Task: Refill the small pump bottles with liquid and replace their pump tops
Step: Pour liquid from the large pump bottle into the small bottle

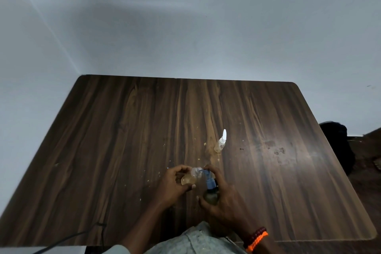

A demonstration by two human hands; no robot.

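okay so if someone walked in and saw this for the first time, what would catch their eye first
Most likely the two hands at the near middle of the dark wood table: the left hand tips a small clear bottle toward a darker bottle with a blue pump top gripped by the right hand. Next, a lone small bottle with a white top stands upright just beyond them, and bright orange and dark red wristbands show on the right wrist.
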